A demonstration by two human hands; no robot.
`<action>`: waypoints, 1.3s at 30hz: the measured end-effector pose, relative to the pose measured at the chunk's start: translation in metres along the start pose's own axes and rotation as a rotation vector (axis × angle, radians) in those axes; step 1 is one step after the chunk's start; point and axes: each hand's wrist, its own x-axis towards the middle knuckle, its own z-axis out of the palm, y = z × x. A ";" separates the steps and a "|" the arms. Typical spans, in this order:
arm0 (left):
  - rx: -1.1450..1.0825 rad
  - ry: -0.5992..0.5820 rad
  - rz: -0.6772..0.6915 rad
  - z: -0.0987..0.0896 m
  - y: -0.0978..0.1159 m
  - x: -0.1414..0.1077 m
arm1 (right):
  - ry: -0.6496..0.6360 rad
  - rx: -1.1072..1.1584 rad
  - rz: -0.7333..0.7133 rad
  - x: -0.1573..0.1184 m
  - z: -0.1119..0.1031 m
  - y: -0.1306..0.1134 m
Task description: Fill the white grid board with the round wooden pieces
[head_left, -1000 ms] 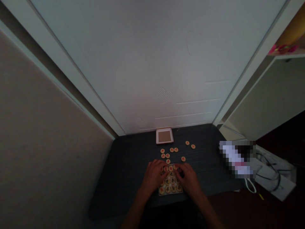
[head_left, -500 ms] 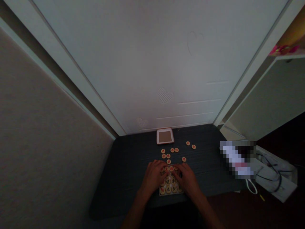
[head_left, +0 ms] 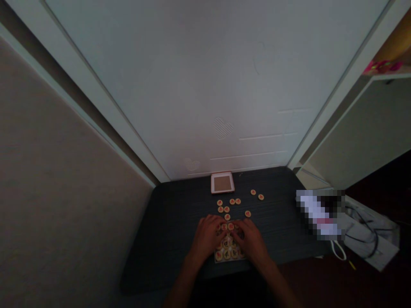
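Observation:
A light tray [head_left: 221,260] filled with round wooden pieces marked in red or black lies near the front edge of the dark table. My left hand [head_left: 207,235] curves over the tray's left side, fingers bent onto the pieces of the upper rows. From the right, my right hand [head_left: 252,239] reaches in the same way, its fingertips close to those of the left. Both hands' fingers are closed at the pieces; which piece each one grips is too small to tell. Beyond the hands lie several loose red-marked pieces [head_left: 226,209].
An open box lid or shallow box [head_left: 222,184] stands at the table's back edge, against the white panel [head_left: 205,85]. More loose pieces [head_left: 253,192] lie at the back right. Right of the dark table [head_left: 173,214] are a blurred-out object and a white box [head_left: 366,248] with cables.

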 end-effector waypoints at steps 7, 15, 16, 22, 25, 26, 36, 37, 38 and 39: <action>-0.002 0.008 -0.009 -0.002 -0.001 -0.002 | -0.024 -0.021 -0.005 0.002 0.007 0.006; 0.004 0.024 0.002 0.000 -0.002 -0.002 | -0.040 -0.011 0.011 0.000 0.003 0.005; 0.006 0.023 0.005 0.001 -0.003 -0.002 | -0.038 -0.012 0.015 0.000 0.003 0.004; 0.011 0.027 0.006 0.002 -0.004 -0.001 | -0.029 -0.006 0.019 0.001 0.004 0.004; 0.009 0.026 0.007 0.002 -0.003 -0.001 | -0.027 -0.002 0.020 0.001 0.003 0.003; 0.006 0.031 0.009 0.002 -0.003 -0.001 | -0.024 0.000 0.021 0.001 0.002 0.003; -0.027 0.168 -0.022 -0.006 -0.025 0.003 | 0.092 0.011 0.061 0.000 -0.022 0.021; -0.028 0.182 -0.022 -0.006 -0.029 0.004 | 0.106 0.007 0.067 0.000 -0.024 0.025; -0.031 0.192 -0.018 -0.006 -0.033 0.005 | 0.121 0.004 0.072 0.000 -0.027 0.029; -0.036 0.202 -0.013 -0.006 -0.037 0.007 | 0.134 0.004 0.076 0.000 -0.029 0.033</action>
